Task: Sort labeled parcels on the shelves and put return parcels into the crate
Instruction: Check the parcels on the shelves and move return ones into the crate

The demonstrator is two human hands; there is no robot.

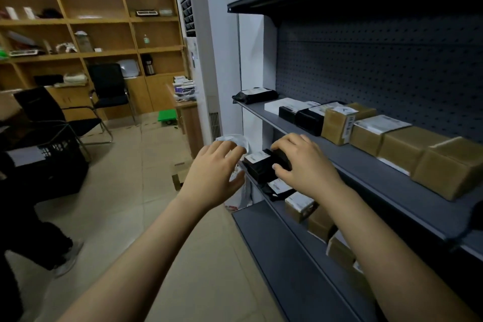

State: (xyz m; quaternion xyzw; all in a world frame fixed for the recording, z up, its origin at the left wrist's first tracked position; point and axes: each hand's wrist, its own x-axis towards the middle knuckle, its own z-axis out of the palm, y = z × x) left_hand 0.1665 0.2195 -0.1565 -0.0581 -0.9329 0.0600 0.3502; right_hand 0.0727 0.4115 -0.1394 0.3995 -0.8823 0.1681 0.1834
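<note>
Though apart, two hands (217, 172) (305, 165), one parcel (261, 171).

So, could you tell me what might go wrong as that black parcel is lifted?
The right hand alone grips the black parcel at the shelf's open end; the left hand hovers clear, so it could slip and fall. The flat black mailer lies against it and might be dragged off. A small cardboard box on the floor could trip you on the way to the crate.
</note>
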